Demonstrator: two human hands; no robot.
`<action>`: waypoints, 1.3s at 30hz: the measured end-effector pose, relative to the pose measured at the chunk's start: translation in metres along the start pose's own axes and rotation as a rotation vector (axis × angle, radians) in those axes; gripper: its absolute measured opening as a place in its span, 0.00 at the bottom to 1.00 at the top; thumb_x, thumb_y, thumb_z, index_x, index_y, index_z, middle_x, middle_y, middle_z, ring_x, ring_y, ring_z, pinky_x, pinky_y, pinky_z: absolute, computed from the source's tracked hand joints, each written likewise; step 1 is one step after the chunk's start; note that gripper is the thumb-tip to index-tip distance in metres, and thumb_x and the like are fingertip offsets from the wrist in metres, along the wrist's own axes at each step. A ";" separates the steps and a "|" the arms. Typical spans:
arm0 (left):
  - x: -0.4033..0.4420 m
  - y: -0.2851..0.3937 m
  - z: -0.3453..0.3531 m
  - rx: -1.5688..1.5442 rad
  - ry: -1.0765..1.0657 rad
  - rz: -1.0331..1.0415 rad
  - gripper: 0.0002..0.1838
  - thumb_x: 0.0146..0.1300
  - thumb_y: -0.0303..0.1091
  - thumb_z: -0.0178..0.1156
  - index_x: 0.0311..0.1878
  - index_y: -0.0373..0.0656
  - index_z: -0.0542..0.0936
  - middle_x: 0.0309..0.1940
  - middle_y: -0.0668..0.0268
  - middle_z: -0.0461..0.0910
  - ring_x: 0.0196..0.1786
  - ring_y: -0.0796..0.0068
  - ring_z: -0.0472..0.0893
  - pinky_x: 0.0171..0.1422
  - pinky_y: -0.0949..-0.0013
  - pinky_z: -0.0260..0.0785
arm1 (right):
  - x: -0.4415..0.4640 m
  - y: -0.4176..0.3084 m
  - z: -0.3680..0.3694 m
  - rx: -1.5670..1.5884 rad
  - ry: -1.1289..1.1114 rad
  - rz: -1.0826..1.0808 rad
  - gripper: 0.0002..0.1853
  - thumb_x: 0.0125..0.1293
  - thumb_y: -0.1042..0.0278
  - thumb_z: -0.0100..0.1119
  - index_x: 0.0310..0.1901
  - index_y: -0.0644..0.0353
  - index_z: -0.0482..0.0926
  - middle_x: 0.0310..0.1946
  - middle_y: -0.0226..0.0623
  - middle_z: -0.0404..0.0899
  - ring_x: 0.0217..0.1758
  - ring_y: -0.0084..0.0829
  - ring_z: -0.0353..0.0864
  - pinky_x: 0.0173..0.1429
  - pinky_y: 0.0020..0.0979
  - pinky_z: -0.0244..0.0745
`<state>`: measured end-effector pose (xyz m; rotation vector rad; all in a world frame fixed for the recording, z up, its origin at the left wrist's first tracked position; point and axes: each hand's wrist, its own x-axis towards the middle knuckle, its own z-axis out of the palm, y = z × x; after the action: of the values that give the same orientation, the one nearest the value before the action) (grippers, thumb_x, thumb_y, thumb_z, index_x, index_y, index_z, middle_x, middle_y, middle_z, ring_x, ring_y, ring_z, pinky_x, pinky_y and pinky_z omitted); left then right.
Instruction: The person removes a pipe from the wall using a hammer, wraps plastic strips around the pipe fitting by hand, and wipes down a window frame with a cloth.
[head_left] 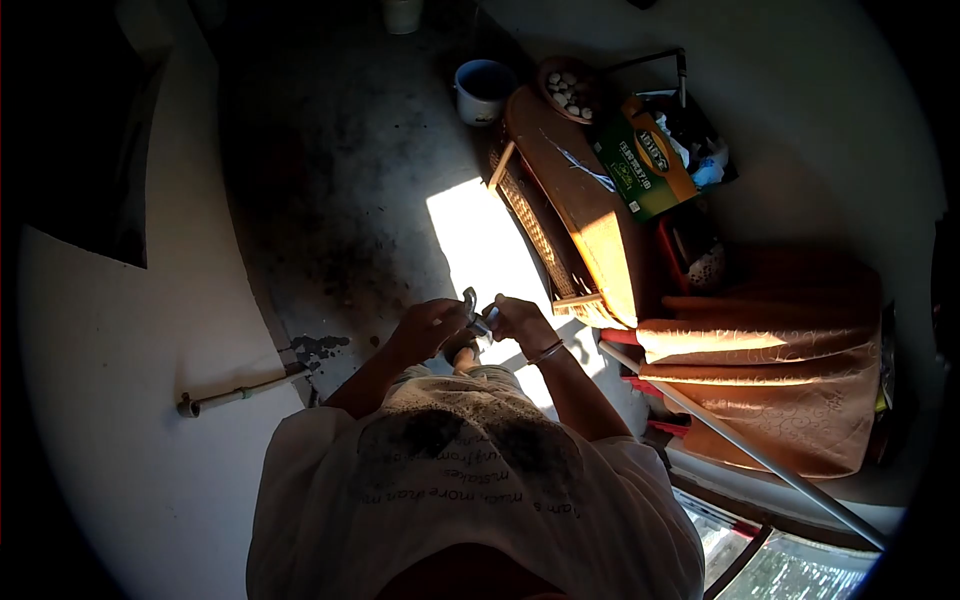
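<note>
In front of my waist, both hands hold a small silver metal piece with a curved spout, which looks like a tap (481,326). My left hand (428,328) is closed around its spout side, with the fingers bent. My right hand (521,322), a bracelet on its wrist, pinches the other end. Shadow and the fingers hide parts of the tap. Below the hands a bare foot (465,360) shows on the floor.
A pipe (245,393) runs along the left wall. To the right stand a wooden table (575,190) with a green carton (640,165) and a bowl of round pale items (568,92), an orange cloth (770,375) and a long pole (750,450). A bucket (483,92) stands behind.
</note>
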<state>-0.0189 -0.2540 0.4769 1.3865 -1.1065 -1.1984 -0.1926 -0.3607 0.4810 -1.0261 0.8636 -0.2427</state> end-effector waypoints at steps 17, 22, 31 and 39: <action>0.147 -0.021 0.063 -0.067 -0.308 -0.316 0.16 0.61 0.41 0.50 0.41 0.36 0.75 0.23 0.71 0.72 0.26 0.85 0.69 0.30 0.77 0.62 | 0.039 0.003 -0.118 0.255 -0.002 0.009 0.18 0.57 0.56 0.56 0.40 0.64 0.74 0.30 0.34 0.77 0.30 0.23 0.75 0.35 0.23 0.71; 0.174 -0.066 0.081 -0.126 -0.294 -0.151 0.16 0.61 0.31 0.51 0.51 0.35 0.69 0.35 0.65 0.76 0.39 0.81 0.74 0.44 0.76 0.66 | 0.023 0.030 -0.155 0.525 0.162 -0.052 0.15 0.59 0.58 0.55 0.39 0.62 0.75 0.30 0.32 0.77 0.29 0.23 0.76 0.34 0.23 0.72; 0.250 -0.119 0.100 0.444 -0.602 -0.228 0.15 0.60 0.35 0.55 0.48 0.39 0.72 0.43 0.58 0.75 0.46 0.69 0.75 0.48 0.67 0.68 | -0.006 0.089 -0.186 0.923 0.732 -0.125 0.12 0.57 0.62 0.58 0.40 0.59 0.75 0.30 0.36 0.78 0.27 0.25 0.77 0.27 0.24 0.71; 0.338 -0.229 0.135 1.048 -0.711 -0.027 0.16 0.52 0.42 0.55 0.42 0.46 0.76 0.34 0.62 0.78 0.38 0.63 0.77 0.44 0.63 0.69 | 0.026 0.165 -0.206 1.161 0.864 -0.322 0.13 0.57 0.59 0.57 0.37 0.59 0.74 0.28 0.37 0.76 0.27 0.24 0.73 0.26 0.23 0.66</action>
<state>-0.1068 -0.5714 0.2006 1.7355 -2.4584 -1.1955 -0.3591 -0.4221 0.2839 0.1056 1.0706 -1.3496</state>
